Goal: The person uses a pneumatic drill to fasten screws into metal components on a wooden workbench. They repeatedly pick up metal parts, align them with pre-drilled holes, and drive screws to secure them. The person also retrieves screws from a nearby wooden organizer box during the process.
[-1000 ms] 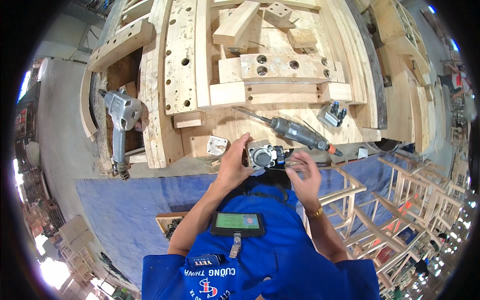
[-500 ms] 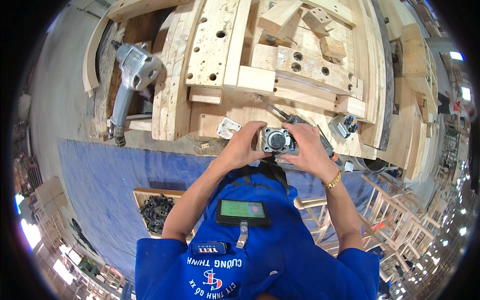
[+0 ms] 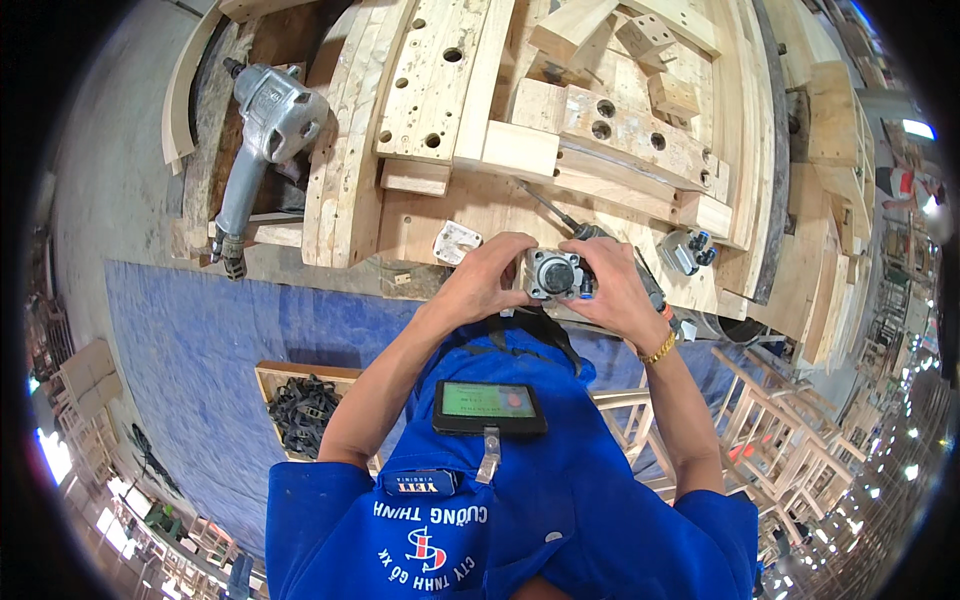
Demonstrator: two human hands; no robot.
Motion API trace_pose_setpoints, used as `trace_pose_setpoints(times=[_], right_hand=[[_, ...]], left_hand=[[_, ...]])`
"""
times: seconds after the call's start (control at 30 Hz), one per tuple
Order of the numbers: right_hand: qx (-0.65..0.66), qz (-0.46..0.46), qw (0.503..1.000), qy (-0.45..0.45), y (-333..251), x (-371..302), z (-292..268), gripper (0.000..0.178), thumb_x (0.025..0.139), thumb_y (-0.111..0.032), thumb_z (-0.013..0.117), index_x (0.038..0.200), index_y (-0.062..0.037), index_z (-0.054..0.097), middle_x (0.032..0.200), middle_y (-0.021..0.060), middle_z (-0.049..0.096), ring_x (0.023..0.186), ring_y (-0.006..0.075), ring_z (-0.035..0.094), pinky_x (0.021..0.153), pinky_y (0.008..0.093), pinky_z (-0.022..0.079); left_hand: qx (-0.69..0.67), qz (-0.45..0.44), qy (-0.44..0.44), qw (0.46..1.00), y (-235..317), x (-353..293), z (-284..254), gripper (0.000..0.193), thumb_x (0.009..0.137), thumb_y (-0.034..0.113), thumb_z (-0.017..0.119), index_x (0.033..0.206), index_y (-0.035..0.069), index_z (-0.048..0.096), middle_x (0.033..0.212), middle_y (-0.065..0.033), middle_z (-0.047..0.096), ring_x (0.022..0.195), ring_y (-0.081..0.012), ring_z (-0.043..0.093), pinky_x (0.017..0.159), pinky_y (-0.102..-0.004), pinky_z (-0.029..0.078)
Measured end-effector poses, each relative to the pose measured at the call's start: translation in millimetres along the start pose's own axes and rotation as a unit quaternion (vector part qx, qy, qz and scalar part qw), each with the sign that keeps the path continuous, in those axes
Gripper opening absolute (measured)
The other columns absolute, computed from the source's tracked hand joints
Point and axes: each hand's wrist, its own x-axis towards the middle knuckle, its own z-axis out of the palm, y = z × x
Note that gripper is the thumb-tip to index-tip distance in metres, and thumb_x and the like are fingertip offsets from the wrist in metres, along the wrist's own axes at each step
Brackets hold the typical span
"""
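Close to my body, at the bench's near edge, I hold a small square metal pneumatic cylinder (image 3: 553, 274) between both hands. It has bolts at its corners, a dark round middle and a blue-ringed fitting at its right side. My left hand (image 3: 486, 278) grips its left side and my right hand (image 3: 622, 292) its right, fingers curled around it. Just beyond my left hand lies a pale metal plate with holes (image 3: 457, 242). Partly behind my right hand is a tool with a long thin shaft and dark handle (image 3: 590, 231). Further right sits a metal block with black and blue fittings (image 3: 687, 252).
A grey air impact wrench (image 3: 268, 125) rests at the left on the wooden bench. Drilled wooden jig blocks (image 3: 640, 135) fill the far side. Below, a blue tarp (image 3: 200, 340) covers the floor, with a wooden box of black parts (image 3: 300, 412) and wooden chair frames (image 3: 790, 420) nearby.
The view has shifted slightly. Both hands still hold the cylinder in nearly the same place, with its face turned a little.
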Motion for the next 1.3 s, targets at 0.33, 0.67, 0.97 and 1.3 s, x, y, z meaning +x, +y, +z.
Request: trace_pose_setpoints(times=[0.33,0.67,0.97,1.3], right_hand=[[0.015,-0.016,1.0,0.002,7,2,-11,0.061,0.062,-0.018,0.079,0.117,-0.009,0.055,0.114,0.0092,0.059,0.109,0.0287,0.052,0.095,0.0399,0.035],[0.066,-0.004,0.998,-0.008,47,13,-21,0.068,0.062,-0.021,0.08,0.122,-0.0059,0.052,0.119,0.0103,0.057,0.113,0.0312,0.05,0.097,0.0422,0.034],[0.116,-0.05,0.992,0.017,95,23,-15,0.059,0.066,-0.024,0.074,0.118,-0.0074,0.052,0.117,0.0068,0.057,0.11,0.0287,0.051,0.09,0.042,0.034],[0.102,-0.057,0.993,0.018,102,30,-22,0.059,0.062,-0.018,0.077,0.116,-0.0077,0.054,0.118,0.0067,0.059,0.108,0.028,0.052,0.091,0.0408,0.036]], left_hand=[[0.01,-0.007,-0.006,1.0,6,12,5,0.067,0.058,0.007,0.083,0.117,0.002,0.051,0.111,-0.014,0.056,0.082,-0.0266,0.058,0.073,-0.0346,0.05],[-0.001,-0.064,-0.015,0.998,-7,38,18,0.073,0.063,0.01,0.083,0.127,0.004,0.047,0.118,-0.0134,0.054,0.081,-0.0209,0.056,0.071,-0.0313,0.05],[0.013,-0.026,0.006,1.0,-33,69,34,0.068,0.061,0.003,0.08,0.123,0.007,0.052,0.127,-0.0127,0.054,0.086,-0.0186,0.06,0.069,-0.0272,0.051],[0.021,-0.012,0.02,1.0,-33,79,37,0.065,0.061,0.002,0.08,0.12,0.006,0.054,0.126,-0.0135,0.055,0.086,-0.0174,0.06,0.069,-0.0263,0.051]])
